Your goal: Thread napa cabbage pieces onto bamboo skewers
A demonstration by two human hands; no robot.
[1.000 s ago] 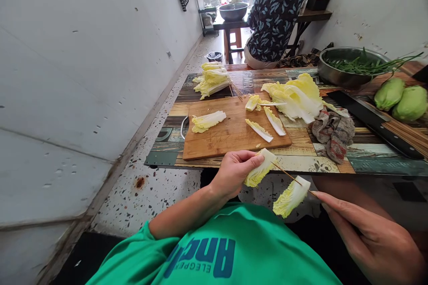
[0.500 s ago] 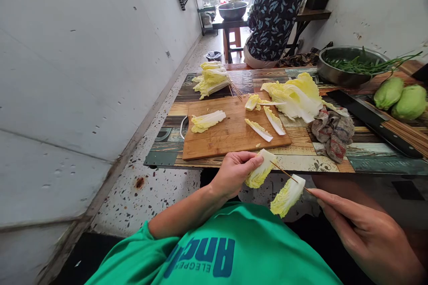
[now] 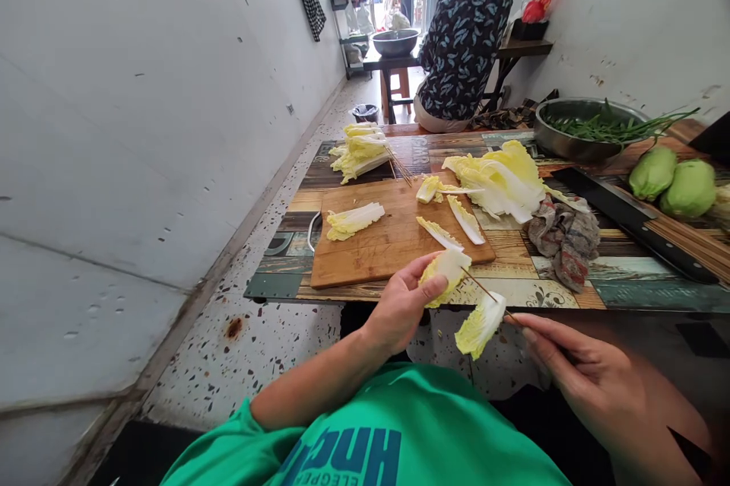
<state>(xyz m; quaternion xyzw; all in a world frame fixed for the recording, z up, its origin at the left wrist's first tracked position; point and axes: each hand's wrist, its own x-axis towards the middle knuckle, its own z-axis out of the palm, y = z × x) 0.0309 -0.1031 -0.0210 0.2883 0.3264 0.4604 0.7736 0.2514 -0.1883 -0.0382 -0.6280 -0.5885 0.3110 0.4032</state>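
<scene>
My left hand pinches a piece of napa cabbage leaf, pale at the top and yellow at its frilled edge. In my right hand is the end of a thin wooden skewer. A second cabbage piece hangs on the skewer close to my right fingers. The skewer's other end meets the leaf in my left hand; how deep it goes I cannot tell. Just beyond is a wooden cutting board carrying a stack of cut cabbage and several narrow strips.
Skewered cabbage lies behind the board. Large cabbage leaves, a crumpled rag, a black-handled knife, a bundle of sticks, green squashes and a bowl of greens are to the right. A person sits ahead.
The leaf in my left hand has turned its flatter face up and sits nearer the board. My right hand has shifted slightly left with the skewer. The view has tilted up a little.
</scene>
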